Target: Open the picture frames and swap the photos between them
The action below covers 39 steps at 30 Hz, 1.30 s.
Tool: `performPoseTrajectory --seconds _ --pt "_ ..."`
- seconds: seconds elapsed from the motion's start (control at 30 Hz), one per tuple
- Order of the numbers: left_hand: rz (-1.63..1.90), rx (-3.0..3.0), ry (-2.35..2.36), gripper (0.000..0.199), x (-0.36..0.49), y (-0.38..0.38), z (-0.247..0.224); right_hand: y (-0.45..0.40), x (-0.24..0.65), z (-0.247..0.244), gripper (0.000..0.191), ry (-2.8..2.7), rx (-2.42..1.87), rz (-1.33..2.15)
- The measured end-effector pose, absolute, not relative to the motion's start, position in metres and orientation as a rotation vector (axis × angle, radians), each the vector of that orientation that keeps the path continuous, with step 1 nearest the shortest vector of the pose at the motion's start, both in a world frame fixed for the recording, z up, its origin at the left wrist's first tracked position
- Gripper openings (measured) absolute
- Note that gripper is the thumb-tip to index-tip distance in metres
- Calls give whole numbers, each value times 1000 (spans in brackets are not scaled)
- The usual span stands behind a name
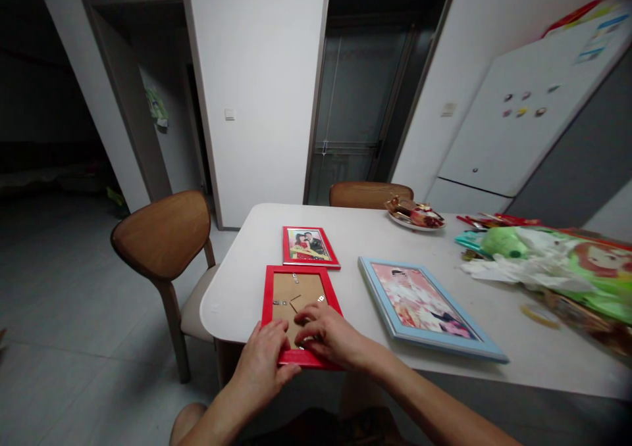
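1. One red frame point(269, 291) lies back side up at the near edge of the white table point(237, 295); on my head feed I see its brown backing point(284, 289) and metal clips.
2. I have the left hand point(266, 350) closed on its near left corner, fingers bent over the rim, thumb along the near edge.
3. My right hand point(328, 331) curls over the near right part, fingers slightly parted; I cannot tell whether they pinch anything.
4. Just beyond sits another frame point(310, 245), photo up; a blue frame point(427, 304) lies to the right.
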<state>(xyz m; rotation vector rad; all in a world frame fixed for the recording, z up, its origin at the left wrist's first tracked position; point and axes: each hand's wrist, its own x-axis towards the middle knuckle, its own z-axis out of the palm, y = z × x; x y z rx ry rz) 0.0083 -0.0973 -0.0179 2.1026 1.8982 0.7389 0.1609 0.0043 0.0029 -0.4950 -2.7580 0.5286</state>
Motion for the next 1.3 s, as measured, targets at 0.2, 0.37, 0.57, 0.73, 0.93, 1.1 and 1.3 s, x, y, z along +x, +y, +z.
performPoseTrajectory --seconds 0.2,0.37,0.57,0.73,0.93,1.1,1.3 --pt "754 2110 1884 28 7 -97 -16 6 151 0 16 -2693 -554 496" --pt "765 2121 1866 25 6 -96 -19 17 126 -2 25 -2582 -768 486" --pt "811 2113 1863 24 8 -97 -17 30 86 -9 25 -2595 -1030 278" --pt "803 2091 1879 25 10 -98 -14 37 87 -11 28 -2558 -1108 243" --pt "845 2106 1875 27 9 -98 -18 63 101 -12 30 -2470 -1332 175" --pt "844 2107 1871 29 6 -98 -22 68 97 -11 28 -2453 -1369 197" --pt "866 2108 1865 27 7 -97 -22 46 133 -2 34 -2459 -1246 254"
